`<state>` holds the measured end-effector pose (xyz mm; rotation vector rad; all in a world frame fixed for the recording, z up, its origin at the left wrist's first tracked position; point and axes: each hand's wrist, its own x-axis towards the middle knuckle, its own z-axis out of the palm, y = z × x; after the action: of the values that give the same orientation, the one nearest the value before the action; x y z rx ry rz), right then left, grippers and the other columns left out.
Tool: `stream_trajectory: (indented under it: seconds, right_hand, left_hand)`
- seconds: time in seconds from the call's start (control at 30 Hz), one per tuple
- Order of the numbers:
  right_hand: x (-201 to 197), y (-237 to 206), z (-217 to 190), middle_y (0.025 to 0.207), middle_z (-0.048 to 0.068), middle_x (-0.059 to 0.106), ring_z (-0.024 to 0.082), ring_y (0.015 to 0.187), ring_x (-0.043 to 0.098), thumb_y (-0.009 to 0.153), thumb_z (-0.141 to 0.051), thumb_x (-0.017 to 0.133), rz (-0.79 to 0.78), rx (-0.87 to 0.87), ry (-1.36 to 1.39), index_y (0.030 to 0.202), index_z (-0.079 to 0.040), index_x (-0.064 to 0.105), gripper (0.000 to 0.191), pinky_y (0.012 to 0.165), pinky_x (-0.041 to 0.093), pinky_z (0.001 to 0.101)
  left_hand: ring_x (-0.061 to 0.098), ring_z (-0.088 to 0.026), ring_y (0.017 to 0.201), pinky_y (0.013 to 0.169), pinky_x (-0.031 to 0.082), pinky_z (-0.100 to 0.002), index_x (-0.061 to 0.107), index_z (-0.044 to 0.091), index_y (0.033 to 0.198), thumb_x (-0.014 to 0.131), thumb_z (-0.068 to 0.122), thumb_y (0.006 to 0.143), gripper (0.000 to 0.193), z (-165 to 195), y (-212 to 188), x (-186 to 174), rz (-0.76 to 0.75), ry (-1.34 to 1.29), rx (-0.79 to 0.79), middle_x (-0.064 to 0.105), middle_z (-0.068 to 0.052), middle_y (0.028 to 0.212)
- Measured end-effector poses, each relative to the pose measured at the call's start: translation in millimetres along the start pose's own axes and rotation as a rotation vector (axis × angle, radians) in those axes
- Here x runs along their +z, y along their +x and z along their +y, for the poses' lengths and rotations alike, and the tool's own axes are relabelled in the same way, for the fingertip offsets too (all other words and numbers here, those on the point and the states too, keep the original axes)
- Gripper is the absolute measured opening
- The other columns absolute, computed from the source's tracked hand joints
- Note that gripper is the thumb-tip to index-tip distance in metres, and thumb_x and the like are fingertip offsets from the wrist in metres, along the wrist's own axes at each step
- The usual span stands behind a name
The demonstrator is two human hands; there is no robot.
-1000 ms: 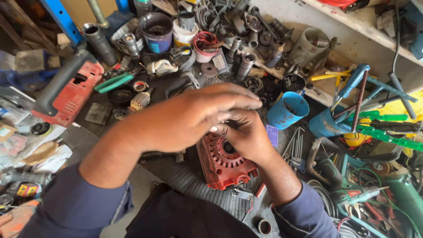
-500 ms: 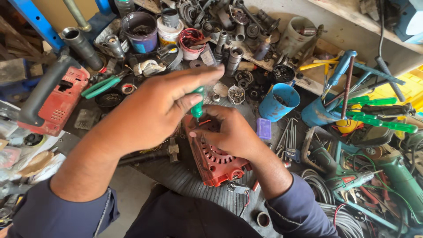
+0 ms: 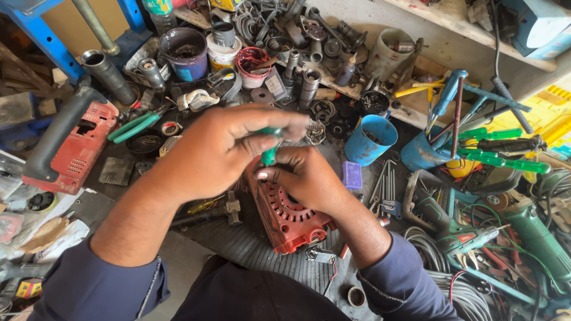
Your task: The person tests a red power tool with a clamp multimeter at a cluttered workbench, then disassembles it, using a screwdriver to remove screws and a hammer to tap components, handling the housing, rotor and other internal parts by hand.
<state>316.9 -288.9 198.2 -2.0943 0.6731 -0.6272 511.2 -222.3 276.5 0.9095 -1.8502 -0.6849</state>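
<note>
Work sits mid-way, I judge: my left hand (image 3: 220, 148) grips a green-handled screwdriver (image 3: 270, 151) over the red motor housing (image 3: 288, 214). My right hand (image 3: 300, 178) clasps that housing (wires dangle near, unattached).

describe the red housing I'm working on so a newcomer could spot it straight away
Start at the ribbed black mat at the bench's near edge. On it, under the right hand, sits the red motor housing: a ribbed, slotted casting, unlike the red drill body far left.
</note>
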Motion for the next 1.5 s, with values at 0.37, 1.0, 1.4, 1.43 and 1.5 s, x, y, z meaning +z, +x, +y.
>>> stream_trajectory:
  seconds: [0.37,1.0,1.4,1.43,1.5]
  right_hand:
    - [-3.7,1.9,-1.9,0.085,0.012,0.078,0.013,0.076,0.071,0.093,-0.013,0.073,-0.030,0.032,-0.083,0.101,-0.002,0.075,0.014,0.074,0.057,0.0330]
    - [-3.0,2.1,12.0,0.103,0.004,0.076,0.006,0.097,0.065,0.095,-0.013,0.074,-0.042,0.062,0.320,0.117,0.003,0.071,0.027,0.089,0.057,0.0292]
    - [-7.6,-3.0,28.5,0.112,0.010,0.072,0.015,0.106,0.068,0.091,-0.004,0.064,-0.078,0.068,0.454,0.122,0.006,0.063,0.033,0.096,0.056,0.0338]
    - [-8.0,-2.6,31.8,0.111,0.010,0.072,0.016,0.105,0.068,0.091,-0.004,0.061,-0.087,0.066,0.468,0.121,0.007,0.064,0.032,0.095,0.056,0.0339]
    - [-9.1,-1.7,38.5,0.106,0.011,0.072,0.016,0.101,0.066,0.092,-0.007,0.053,-0.023,0.024,0.434,0.118,0.009,0.067,0.033,0.093,0.054,0.0327]
  left_hand:
    - [0.072,-0.021,0.107,0.089,0.056,-0.032,0.065,0.006,0.131,0.068,0.001,0.096,0.036,9.9,3.4,7.9,0.182,0.122,0.012,0.072,-0.010,0.118]
    - [0.074,-0.021,0.106,0.091,0.058,-0.029,0.065,0.013,0.136,0.064,0.003,0.094,0.043,-3.2,-2.2,6.0,0.077,-0.103,-0.096,0.075,-0.006,0.114]
    - [0.070,-0.023,0.109,0.093,0.055,-0.034,0.061,0.008,0.137,0.063,-0.004,0.102,0.038,3.4,-2.9,16.7,0.212,0.094,0.133,0.068,-0.009,0.119]
    - [0.072,-0.022,0.106,0.091,0.056,-0.034,0.063,0.009,0.135,0.065,-0.004,0.099,0.038,2.6,-3.2,15.9,0.207,0.087,0.103,0.069,-0.007,0.115]
    - [0.075,-0.019,0.099,0.087,0.059,-0.034,0.067,0.012,0.129,0.067,-0.003,0.093,0.039,1.9,-3.4,16.9,0.202,0.073,0.042,0.072,-0.004,0.106]
